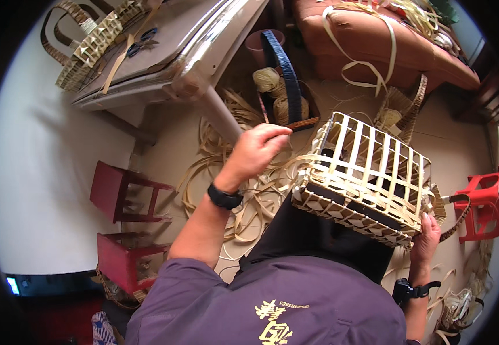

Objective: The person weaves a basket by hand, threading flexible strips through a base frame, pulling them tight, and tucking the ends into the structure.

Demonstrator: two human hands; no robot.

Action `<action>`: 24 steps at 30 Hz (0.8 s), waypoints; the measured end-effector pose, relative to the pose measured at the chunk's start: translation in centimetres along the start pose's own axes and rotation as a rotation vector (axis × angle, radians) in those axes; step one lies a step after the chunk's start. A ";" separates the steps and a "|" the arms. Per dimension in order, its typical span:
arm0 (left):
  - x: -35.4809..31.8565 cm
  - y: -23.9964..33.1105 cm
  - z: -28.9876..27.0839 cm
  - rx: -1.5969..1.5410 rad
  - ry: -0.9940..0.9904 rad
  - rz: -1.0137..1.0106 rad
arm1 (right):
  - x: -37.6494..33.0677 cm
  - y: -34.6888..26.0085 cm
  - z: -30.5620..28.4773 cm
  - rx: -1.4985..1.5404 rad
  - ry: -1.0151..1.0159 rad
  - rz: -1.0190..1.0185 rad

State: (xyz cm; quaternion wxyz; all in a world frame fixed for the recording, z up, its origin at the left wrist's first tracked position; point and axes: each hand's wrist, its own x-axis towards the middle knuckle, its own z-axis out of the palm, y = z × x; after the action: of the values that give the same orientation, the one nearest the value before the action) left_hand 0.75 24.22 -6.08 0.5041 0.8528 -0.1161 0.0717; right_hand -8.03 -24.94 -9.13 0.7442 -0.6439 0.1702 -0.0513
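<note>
I see a half-woven basket (367,181) of pale flat strips, lying tipped on its side across the lap, between my two hands. Its base is tightly woven in a diamond pattern and faces me; the walls are only an open lattice of upright and crosswise strips. The right hand (425,238) touches its lower right corner. A loose pale strip (292,164) curves from the basket's left edge up toward the left hand (258,149), whose fingers are curled together just beside it.

Head-worn fisheye, steeply downward, close
</note>
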 end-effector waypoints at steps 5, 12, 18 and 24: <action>2.6 3.5 1.9 0.200 -0.221 0.024 | 1.9 6.7 -8.8 0.047 -0.133 -0.064; 0.1 -6.0 -6.4 -0.626 0.286 -0.559 | -0.9 0.8 2.1 0.035 0.003 -0.129; -8.6 -21.2 -15.1 -1.262 0.470 -0.634 | -3.1 -1.4 5.0 0.023 0.040 -0.119; -17.8 -33.6 -19.9 -0.492 0.774 -0.635 | -0.8 1.9 2.9 -0.126 0.030 -0.139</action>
State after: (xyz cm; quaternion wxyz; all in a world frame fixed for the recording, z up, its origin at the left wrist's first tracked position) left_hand -7.38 59.50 -29.04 0.6911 0.6143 0.3270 0.1950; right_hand -8.12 -21.67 -10.52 0.6944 -0.6987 0.1392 -0.1015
